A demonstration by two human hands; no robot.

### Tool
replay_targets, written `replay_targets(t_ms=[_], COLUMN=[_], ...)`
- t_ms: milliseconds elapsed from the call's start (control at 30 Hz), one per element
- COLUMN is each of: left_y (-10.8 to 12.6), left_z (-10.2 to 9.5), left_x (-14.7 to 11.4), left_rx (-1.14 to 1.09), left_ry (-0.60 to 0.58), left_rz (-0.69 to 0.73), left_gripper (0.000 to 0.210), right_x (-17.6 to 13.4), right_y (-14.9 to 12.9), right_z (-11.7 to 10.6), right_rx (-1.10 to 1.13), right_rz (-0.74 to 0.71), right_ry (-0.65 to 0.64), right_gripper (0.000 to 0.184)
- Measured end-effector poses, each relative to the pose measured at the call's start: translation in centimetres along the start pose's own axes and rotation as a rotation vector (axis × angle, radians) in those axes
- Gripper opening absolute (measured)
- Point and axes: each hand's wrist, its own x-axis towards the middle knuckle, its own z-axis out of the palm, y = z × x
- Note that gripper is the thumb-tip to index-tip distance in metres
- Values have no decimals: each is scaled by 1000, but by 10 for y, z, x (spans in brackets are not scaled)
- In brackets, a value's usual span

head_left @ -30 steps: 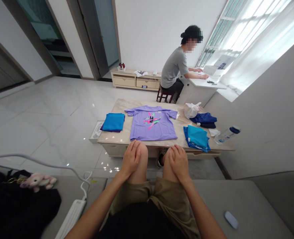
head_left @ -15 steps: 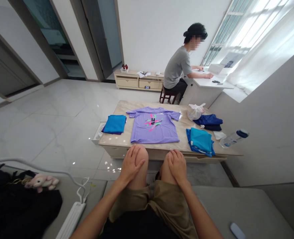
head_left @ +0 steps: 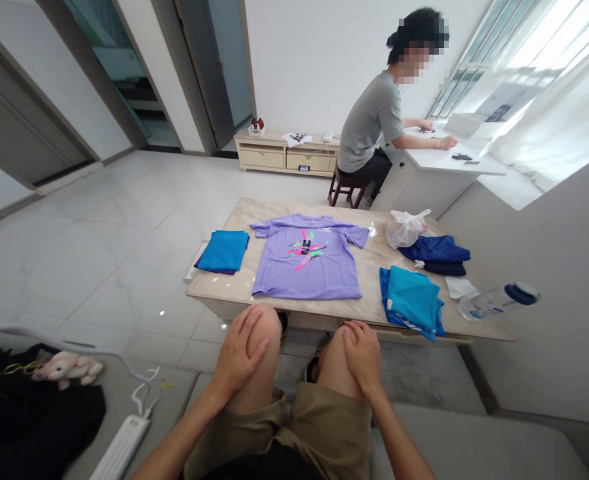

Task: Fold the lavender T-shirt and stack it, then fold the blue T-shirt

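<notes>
while a purple shirt (head_left: 308,267) lies flat, left hand (head_left: 237,357) and right hand (head_left: 363,355) rest on knees (head_left: 268,325), grip spread.

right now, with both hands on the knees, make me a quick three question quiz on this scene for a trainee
1. True or false: the left hand and the right hand rest on the knees.

2. What lies between the left folded pile and the right folded pile on the table?
A. a soft toy
B. a purple T-shirt
C. a power strip

3. Fill in the colour: the clear bottle has a ____ cap.

Key: 1. True. 2. B. 3. Blue.
</notes>
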Motion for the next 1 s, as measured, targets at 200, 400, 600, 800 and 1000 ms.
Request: replay_targets(t_ms=[200, 400, 600, 800, 1000], left_y=[3, 13, 26, 5, -30], left_z=[1, 6, 23, 43, 48], left_x=[0, 3, -1, 9, 20], left_rx=[15, 24, 79, 121, 81], left_ry=[-14, -24, -45, -41, -55], left_rz=[-9, 14, 40, 0, -131], left_gripper=[58, 57, 59, 54, 50], right_x=[-3, -2, -5, -9, -7], right_y=[4, 4, 2, 7, 4], right_z=[1, 3, 0, 2, 5], right_rx=[53, 80, 61, 71, 40], right_rz=[27, 26, 43, 31, 14], right_ry=[14, 25, 44, 61, 33], right_gripper=[46, 46, 47, 46, 44])
